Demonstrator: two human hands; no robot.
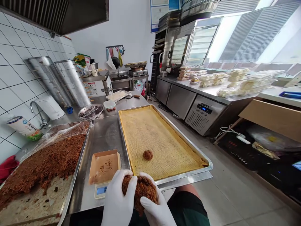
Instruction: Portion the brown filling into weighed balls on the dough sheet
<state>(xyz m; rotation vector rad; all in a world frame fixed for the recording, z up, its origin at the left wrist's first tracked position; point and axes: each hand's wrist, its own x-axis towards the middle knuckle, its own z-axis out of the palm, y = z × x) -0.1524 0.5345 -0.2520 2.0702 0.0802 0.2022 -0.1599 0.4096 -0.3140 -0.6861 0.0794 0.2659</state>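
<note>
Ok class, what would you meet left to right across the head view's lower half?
Heaped brown mixture, paper box, left gloved hand, right gloved hand, white cable. Held mixture and mesh-lined tray overlap the hands, so are left out.

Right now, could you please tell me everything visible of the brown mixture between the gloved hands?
The brown mixture is a coarse, grainy, moist-looking mass, reddish brown with lighter flecks and a ragged lower end. The left hand and right hand grip it, thumbs across its near face, in front of the near edge of the lined tray. Whether it is one piece is hidden.
</note>
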